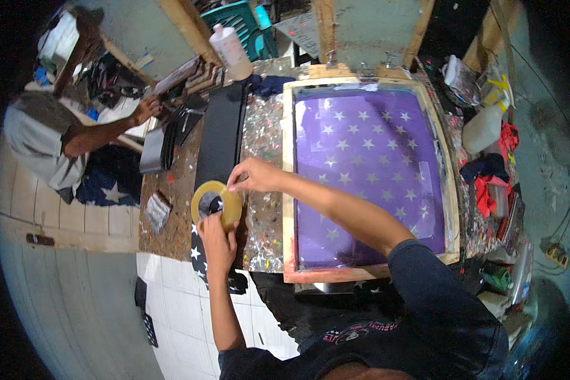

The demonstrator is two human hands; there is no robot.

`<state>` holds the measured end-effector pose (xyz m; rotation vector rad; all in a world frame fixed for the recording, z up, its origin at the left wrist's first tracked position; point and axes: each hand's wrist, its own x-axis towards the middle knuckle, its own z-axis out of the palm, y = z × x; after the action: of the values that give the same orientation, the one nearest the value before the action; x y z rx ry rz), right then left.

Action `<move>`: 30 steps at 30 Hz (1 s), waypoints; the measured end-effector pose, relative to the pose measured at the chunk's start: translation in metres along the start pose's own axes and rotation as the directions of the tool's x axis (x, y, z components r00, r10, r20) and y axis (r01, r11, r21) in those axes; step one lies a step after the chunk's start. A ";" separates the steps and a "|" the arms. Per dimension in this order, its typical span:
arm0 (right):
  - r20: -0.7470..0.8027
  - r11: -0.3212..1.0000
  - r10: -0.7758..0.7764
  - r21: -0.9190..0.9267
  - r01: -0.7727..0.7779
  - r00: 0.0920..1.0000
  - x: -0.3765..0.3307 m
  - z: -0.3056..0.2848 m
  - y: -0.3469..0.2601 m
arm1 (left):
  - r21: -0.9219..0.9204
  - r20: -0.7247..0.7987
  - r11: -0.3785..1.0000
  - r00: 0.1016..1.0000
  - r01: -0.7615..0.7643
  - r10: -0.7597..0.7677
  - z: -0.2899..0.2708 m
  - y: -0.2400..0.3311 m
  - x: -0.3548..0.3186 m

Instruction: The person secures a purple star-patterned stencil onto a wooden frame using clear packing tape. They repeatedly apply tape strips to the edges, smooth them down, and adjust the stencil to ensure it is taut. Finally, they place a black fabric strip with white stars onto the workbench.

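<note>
My left hand [216, 235] holds a roll of yellowish clear tape [216, 201] from below, over the paint-spattered worktable. My right hand [254, 175] pinches at the roll's upper right edge, fingers on the tape. To the right lies a wooden-framed printing screen [286, 190] with a purple mesh [367, 164] showing a pattern of white stars. A long black fabric piece [220, 142] lies on the table just above the tape roll.
Another person [41, 136] sits at the left, a hand [147, 109] on black items at the table's far corner. A white plastic bottle [230, 50] stands at the back, a white jug [482, 128] and red rags [487, 190] at the right. White floor tiles [171, 297] lie below.
</note>
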<state>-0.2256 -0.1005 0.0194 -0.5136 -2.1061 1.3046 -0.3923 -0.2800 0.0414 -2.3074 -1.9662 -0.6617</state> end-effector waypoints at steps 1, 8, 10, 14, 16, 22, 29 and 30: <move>0.022 0.998 0.043 -0.045 -0.042 0.999 -0.001 -0.002 -0.005 | -0.009 0.023 1.000 1.000 -0.004 0.004 -0.006 0.004 -0.001; 0.049 0.989 -0.145 -0.034 0.146 0.988 -0.080 -0.016 -0.078 | -0.230 0.149 0.971 0.988 0.068 -0.034 -0.052 0.056 -0.021; 0.067 0.991 -0.134 0.017 0.133 0.989 -0.113 -0.027 -0.099 | -0.355 0.191 0.930 0.981 0.096 -0.029 -0.062 0.070 -0.029; 0.031 0.976 -0.145 0.169 0.138 0.989 -0.160 -0.047 -0.132 | -0.573 0.214 0.808 0.977 0.135 -0.012 -0.067 0.099 -0.039; -0.013 0.970 -0.102 0.219 0.102 0.995 -0.176 -0.051 -0.143 | -0.629 0.248 0.751 0.968 0.200 -0.051 -0.072 0.120 -0.041; 0.217 0.835 0.197 0.475 -0.280 0.956 -0.166 -0.079 -0.125 | -0.789 0.368 0.340 0.836 0.512 -0.406 -0.080 0.173 -0.044; 0.333 0.965 0.234 0.032 -0.259 0.914 -0.099 -0.248 -0.033 | -0.434 0.574 0.502 0.659 0.748 -0.485 -0.115 0.136 -0.072; 0.302 0.944 0.325 -0.041 -0.329 0.896 -0.088 -0.279 -0.022 | -0.385 0.605 0.490 0.615 0.782 -0.506 -0.124 0.129 -0.077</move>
<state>0.0260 0.0222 0.1080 -0.7268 -2.3323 1.6766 -0.3141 -0.4147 0.1586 -1.9464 -3.3977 -1.0697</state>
